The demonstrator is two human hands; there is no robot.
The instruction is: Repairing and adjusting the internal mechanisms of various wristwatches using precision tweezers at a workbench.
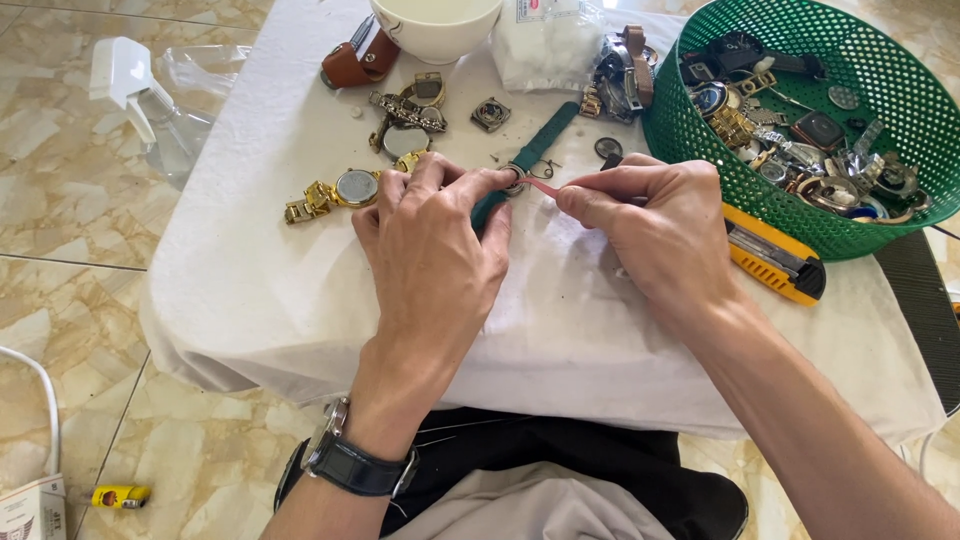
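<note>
My left hand (432,238) pinches a small round watch with a green strap (540,140) between thumb and forefinger, holding it just above the white cloth (250,290). My right hand (655,225) grips a thin red-handled tool (543,186) whose tip touches the watch case (515,180). The strap runs up and to the right from under my left fingers. A dark wristwatch (355,462) sits on my left wrist.
A green mesh basket (700,150) full of watch parts stands at the right. A yellow utility knife (775,255) lies beside it. Gold watches (335,192), loose cases, a brown strap (358,62), a white bowl (435,30) and a plastic bag (545,45) lie further back. A lighter (120,495) is on the floor.
</note>
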